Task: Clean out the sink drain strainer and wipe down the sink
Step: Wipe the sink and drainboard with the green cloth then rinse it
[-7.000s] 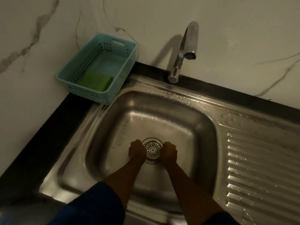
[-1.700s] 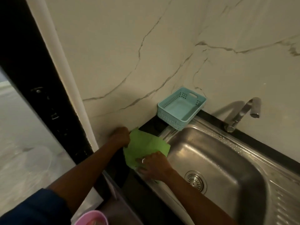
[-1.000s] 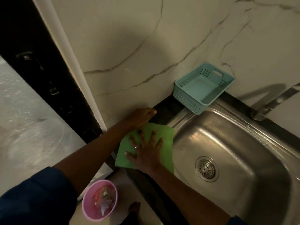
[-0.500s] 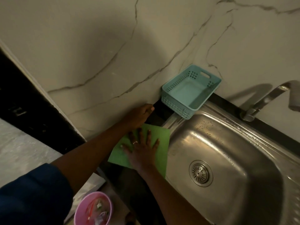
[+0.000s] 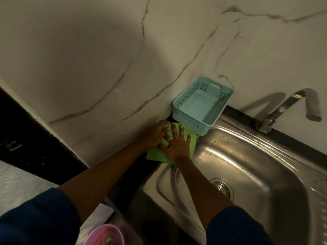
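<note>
Right hand (image 5: 177, 145) flat, fingers spread, pressing green cloth (image 5: 153, 155) at left edge of sink (image 5: 238, 151); left hand (image 5: 154, 134) also on cloth, fingers straight, gripping nothing.

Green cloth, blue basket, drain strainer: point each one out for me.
green cloth (image 5: 154, 155): head view, its bare lower-left corner.
blue basket (image 5: 187, 122): head view, its perforated front wall.
drain strainer (image 5: 221, 189): head view, its slotted centre.

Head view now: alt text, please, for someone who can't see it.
The left hand and right hand press a green cloth on the dark counter beside the steel sink, near an empty teal basket. The drain strainer is seated.
</note>
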